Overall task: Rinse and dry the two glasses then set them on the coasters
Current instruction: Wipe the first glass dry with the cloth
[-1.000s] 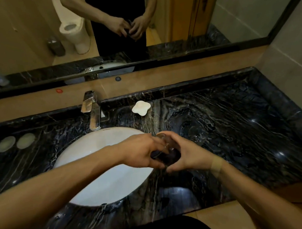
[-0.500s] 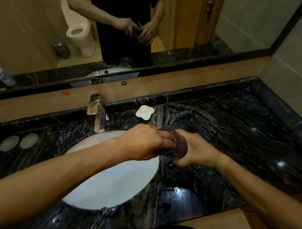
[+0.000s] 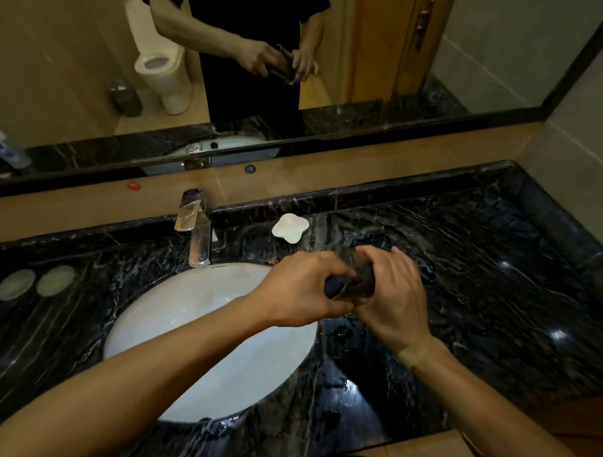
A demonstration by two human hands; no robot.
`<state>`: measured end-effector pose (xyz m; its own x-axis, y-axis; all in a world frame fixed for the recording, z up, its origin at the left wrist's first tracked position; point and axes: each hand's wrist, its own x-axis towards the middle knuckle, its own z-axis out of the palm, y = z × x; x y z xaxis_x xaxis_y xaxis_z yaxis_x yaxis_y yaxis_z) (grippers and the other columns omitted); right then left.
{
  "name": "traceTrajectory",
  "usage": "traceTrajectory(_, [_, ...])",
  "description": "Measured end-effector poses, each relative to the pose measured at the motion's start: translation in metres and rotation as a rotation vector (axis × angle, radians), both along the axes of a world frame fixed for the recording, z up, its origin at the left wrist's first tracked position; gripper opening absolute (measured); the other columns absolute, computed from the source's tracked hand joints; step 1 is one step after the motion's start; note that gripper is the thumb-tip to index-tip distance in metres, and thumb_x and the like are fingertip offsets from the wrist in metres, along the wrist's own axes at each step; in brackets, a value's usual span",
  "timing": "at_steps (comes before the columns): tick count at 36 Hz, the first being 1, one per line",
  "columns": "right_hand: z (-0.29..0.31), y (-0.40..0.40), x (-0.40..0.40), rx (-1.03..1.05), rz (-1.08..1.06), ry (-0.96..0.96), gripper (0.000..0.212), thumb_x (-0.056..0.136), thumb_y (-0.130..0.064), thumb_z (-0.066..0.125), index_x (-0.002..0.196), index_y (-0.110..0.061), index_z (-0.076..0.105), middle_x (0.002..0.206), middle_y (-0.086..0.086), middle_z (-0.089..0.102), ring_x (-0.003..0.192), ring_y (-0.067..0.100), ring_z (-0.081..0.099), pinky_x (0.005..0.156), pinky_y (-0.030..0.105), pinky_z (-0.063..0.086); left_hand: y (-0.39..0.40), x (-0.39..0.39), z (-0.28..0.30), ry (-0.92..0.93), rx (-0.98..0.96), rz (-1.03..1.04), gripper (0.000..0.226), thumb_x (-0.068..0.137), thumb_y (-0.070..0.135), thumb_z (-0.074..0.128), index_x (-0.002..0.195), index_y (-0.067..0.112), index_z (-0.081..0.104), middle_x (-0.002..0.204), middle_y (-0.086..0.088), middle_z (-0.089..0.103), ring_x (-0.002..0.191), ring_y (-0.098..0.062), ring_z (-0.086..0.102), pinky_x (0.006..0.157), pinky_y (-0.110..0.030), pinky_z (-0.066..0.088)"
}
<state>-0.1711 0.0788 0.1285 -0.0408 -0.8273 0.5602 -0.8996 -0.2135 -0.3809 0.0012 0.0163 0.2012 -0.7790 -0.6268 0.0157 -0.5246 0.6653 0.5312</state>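
Observation:
A clear glass (image 3: 358, 272) lies tilted on its side between my two hands, over the counter just right of the sink. My right hand (image 3: 395, 300) wraps around it from the right. My left hand (image 3: 302, 290) grips a dark blue cloth (image 3: 333, 286) that is pressed against and into the glass. Two pale round coasters (image 3: 15, 284) (image 3: 55, 279) sit side by side at the far left of the black marble counter (image 3: 483, 290), with nothing on them. I see only one glass.
The white oval sink (image 3: 194, 334) lies below my left forearm, with a chrome faucet (image 3: 196, 228) behind it. A white soap dish (image 3: 290, 227) sits near the back wall. A mirror runs along the back. The counter near the sink looks wet.
My hands have moved a little away from me with the glass. The glass has tipped further onto its side, and the dark cloth now shows at its left end.

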Motion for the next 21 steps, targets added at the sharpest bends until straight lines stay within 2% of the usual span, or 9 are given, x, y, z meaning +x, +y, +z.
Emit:
traceTrajectory(3, [0.013, 0.005, 0.003, 0.198, 0.08, -0.136, 0.069, 0.07, -0.041, 0.071, 0.129, -0.011, 0.052, 0.117, 0.005, 0.064, 0.104, 0.017, 0.053, 0.089, 0.033, 0.047, -0.002, 0.009, -0.002, -0.025, 0.0, -0.075, 0.036, 0.078, 0.05, 0.067, 0.106, 0.027, 0.07, 0.098, 0.015, 0.058, 0.085, -0.015, 0.061, 0.071, -0.04, 0.052])
traceTrajectory(5, [0.025, 0.007, 0.001, 0.422, 0.173, -0.265, 0.08, 0.066, -0.039, 0.083, 0.136, -0.026, 0.046, 0.122, -0.01, 0.058, 0.106, 0.007, 0.054, 0.086, 0.028, 0.048, -0.005, 0.015, 0.001, -0.084, -0.102, -0.205, 0.035, 0.082, 0.05, 0.065, 0.112, 0.031, 0.069, 0.112, 0.015, 0.063, 0.091, -0.016, 0.064, 0.068, -0.038, 0.054])
traceTrajectory(7, [0.038, 0.005, -0.005, 0.623, 0.317, -0.403, 0.086, 0.061, -0.039, 0.089, 0.133, -0.042, 0.041, 0.122, -0.022, 0.058, 0.107, -0.001, 0.058, 0.088, 0.023, 0.049, -0.009, 0.018, 0.009, -0.123, -0.252, -0.357, 0.033, 0.086, 0.047, 0.064, 0.116, 0.034, 0.068, 0.119, 0.015, 0.063, 0.092, -0.019, 0.066, 0.06, -0.032, 0.051])
traceTrajectory(10, [0.05, -0.008, -0.022, 0.847, 0.571, -0.59, 0.096, 0.057, -0.012, 0.095, 0.134, -0.035, 0.042, 0.127, -0.011, 0.061, 0.118, 0.004, 0.059, 0.101, 0.024, 0.046, -0.013, 0.019, 0.024, -0.151, -0.427, -0.538, 0.031, 0.09, 0.045, 0.053, 0.115, 0.035, 0.068, 0.118, 0.015, 0.064, 0.087, -0.021, 0.065, 0.055, -0.021, 0.03])
traceTrajectory(12, [0.061, -0.017, -0.031, 0.994, 0.698, -0.59, 0.099, 0.057, 0.002, 0.091, 0.138, -0.025, 0.041, 0.132, -0.003, 0.059, 0.123, 0.011, 0.057, 0.106, 0.026, 0.043, -0.014, 0.017, 0.032, -0.189, -0.555, -0.64, 0.031, 0.092, 0.043, 0.049, 0.118, 0.037, 0.067, 0.121, 0.017, 0.063, 0.085, -0.02, 0.061, 0.056, -0.021, 0.023])
traceTrajectory(14, [0.066, -0.022, -0.033, 1.018, 0.729, -0.491, 0.093, 0.057, 0.002, 0.091, 0.135, -0.023, 0.046, 0.127, -0.001, 0.062, 0.117, 0.011, 0.06, 0.102, 0.026, 0.047, -0.017, 0.015, 0.038, -0.217, -0.604, -0.701, 0.03, 0.093, 0.039, 0.055, 0.12, 0.035, 0.065, 0.122, 0.015, 0.063, 0.084, -0.023, 0.058, 0.052, -0.023, 0.029])
traceTrajectory(17, [0.066, -0.021, -0.026, 0.873, 0.624, -0.394, 0.067, 0.057, -0.012, 0.089, 0.113, -0.028, 0.057, 0.105, -0.006, 0.069, 0.094, 0.007, 0.066, 0.084, 0.033, 0.054, -0.024, 0.013, 0.04, -0.256, -0.639, -0.698, 0.03, 0.091, 0.035, 0.058, 0.12, 0.034, 0.064, 0.122, 0.014, 0.063, 0.08, -0.023, 0.054, 0.048, -0.026, 0.038])
traceTrajectory(19, [0.064, -0.018, -0.021, 0.77, 0.543, -0.365, 0.056, 0.057, -0.027, 0.084, 0.104, -0.035, 0.055, 0.094, -0.011, 0.069, 0.084, 0.002, 0.065, 0.075, 0.036, 0.054, -0.026, 0.011, 0.039, -0.285, -0.659, -0.65, 0.03, 0.091, 0.032, 0.054, 0.119, 0.034, 0.064, 0.118, 0.013, 0.064, 0.076, -0.023, 0.054, 0.048, -0.026, 0.032])
traceTrajectory(21, [0.063, -0.018, -0.018, 0.684, 0.484, -0.345, 0.056, 0.057, -0.041, 0.078, 0.106, -0.047, 0.051, 0.095, -0.019, 0.067, 0.086, -0.001, 0.064, 0.073, 0.032, 0.053, -0.026, 0.008, 0.039, -0.284, -0.677, -0.609, 0.03, 0.089, 0.027, 0.051, 0.115, 0.031, 0.066, 0.112, 0.011, 0.066, 0.072, -0.023, 0.054, 0.049, -0.026, 0.025])
